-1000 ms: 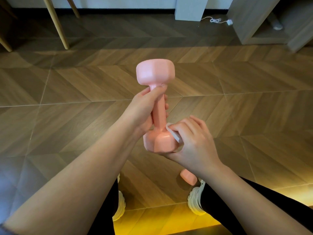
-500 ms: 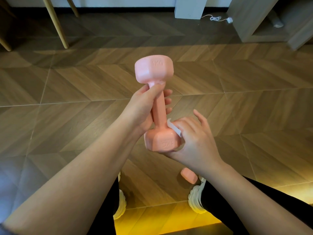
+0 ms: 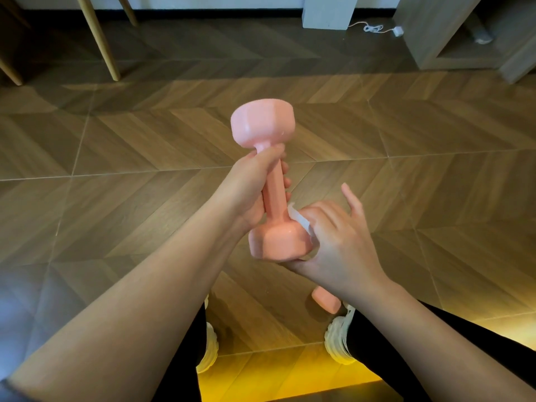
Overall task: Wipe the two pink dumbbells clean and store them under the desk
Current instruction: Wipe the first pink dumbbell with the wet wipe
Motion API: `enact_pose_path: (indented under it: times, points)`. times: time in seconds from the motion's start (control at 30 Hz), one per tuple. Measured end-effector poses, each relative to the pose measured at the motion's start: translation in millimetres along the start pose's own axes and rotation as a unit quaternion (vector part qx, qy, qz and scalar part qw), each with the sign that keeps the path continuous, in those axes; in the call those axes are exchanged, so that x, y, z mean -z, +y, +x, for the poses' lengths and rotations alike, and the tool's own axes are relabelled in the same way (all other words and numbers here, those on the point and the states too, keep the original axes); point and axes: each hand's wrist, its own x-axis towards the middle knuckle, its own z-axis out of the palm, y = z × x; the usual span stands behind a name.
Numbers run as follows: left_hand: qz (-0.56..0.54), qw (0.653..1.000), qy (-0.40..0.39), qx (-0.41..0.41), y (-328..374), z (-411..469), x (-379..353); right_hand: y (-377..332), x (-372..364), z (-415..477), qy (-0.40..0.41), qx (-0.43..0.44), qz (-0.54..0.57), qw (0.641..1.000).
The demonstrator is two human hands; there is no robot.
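My left hand (image 3: 249, 190) grips the handle of a pink dumbbell (image 3: 271, 175) and holds it nearly upright over the floor. My right hand (image 3: 336, 242) presses a white wipe (image 3: 300, 220) against the right side of the dumbbell's lower head, with the index finger lifted. A second pink dumbbell (image 3: 326, 303) lies on the floor below, mostly hidden by my right wrist, next to my right shoe.
Wood-pattern floor (image 3: 145, 184) all around. Wooden chair legs (image 3: 98, 39) stand at the back left. A white post (image 3: 327, 11) and a white cable (image 3: 377, 29) are at the back, and a low wooden shelf unit (image 3: 452, 39) at the back right. My white shoes (image 3: 338, 340) are below.
The dumbbell has turned in my left hand. My right hand has slid the wipe round the lower head, and its index finger has lifted.
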Motion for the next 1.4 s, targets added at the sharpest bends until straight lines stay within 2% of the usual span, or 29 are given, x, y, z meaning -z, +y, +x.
enact_pose_path:
  times: [0.13,0.3,0.4,0.53,0.6,0.73,0.83,0.9,1.0,1.07,1.2,1.3,1.4]
  points:
    - [-0.029,0.999,-0.041,0.008,1,1,-1,-3,0,2,-0.024,-0.009,0.012,1.0]
    - [0.021,1.0,0.004,-0.006,-6,5,-3,0,0,0,0.003,-0.024,-0.007,1.0]
    - [-0.032,0.998,-0.046,0.01,-5,3,-1,2,-2,0,-0.009,-0.026,0.005,1.0]
    - [-0.086,0.988,-0.126,0.013,0,0,-2,6,1,5,-0.07,-0.021,0.02,0.997]
    - [-0.064,0.991,-0.115,0.009,-1,0,-4,9,1,4,-0.092,-0.018,0.005,0.996]
    - [0.004,0.999,-0.037,-0.009,-6,1,-5,7,0,0,-0.07,-0.02,-0.003,0.997]
    - [0.017,0.999,-0.023,-0.017,-6,0,-4,3,-5,1,-0.099,-0.026,0.003,0.995]
    - [0.023,0.999,-0.028,-0.036,-7,-3,-5,2,-6,4,-0.167,-0.06,0.079,0.981]
    - [0.031,0.996,-0.053,-0.06,-4,-6,-5,9,-1,6,-0.244,-0.134,0.255,0.926]
    - [0.048,0.994,-0.067,-0.067,-1,-7,-2,19,2,3,-0.261,-0.15,0.272,0.914]
    - [0.093,0.992,-0.056,-0.06,2,-10,3,29,4,4,-0.188,-0.185,0.279,0.923]
    - [0.146,0.987,-0.038,-0.06,-5,-13,4,34,6,7,-0.113,-0.254,0.341,0.898]
    - [0.188,0.98,-0.031,-0.054,-16,-16,6,43,10,11,-0.006,-0.316,0.383,0.868]
